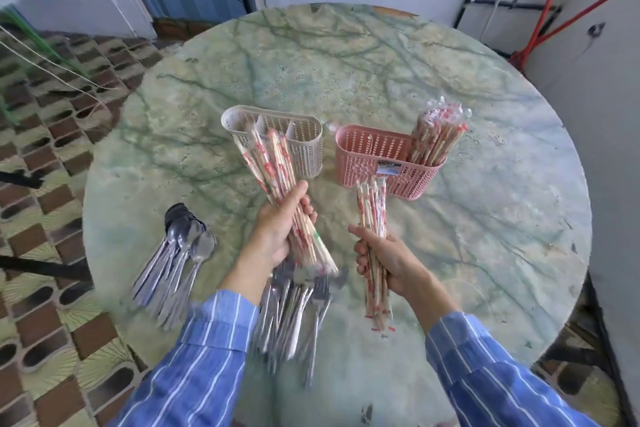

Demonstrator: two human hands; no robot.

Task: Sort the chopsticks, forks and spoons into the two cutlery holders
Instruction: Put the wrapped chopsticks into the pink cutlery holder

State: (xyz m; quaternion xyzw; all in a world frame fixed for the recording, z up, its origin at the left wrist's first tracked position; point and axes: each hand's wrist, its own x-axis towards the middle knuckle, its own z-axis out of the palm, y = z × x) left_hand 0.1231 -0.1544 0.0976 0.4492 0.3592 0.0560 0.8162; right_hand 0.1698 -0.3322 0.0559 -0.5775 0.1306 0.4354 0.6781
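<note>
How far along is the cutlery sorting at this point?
Done: wrapped chopsticks stand in the pink holder, right end. In hand: left hand grips a chopstick bundle near the beige holder; right hand grips another bundle. Left: spoons and forks lie unsorted on the table.

Two holders [374, 156], three chopstick bundles [277, 170]

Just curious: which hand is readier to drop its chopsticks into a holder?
Left hand: its chopstick bundle reaches the beige holder; the right hand holds its own bundle short of the pink holder.
</note>
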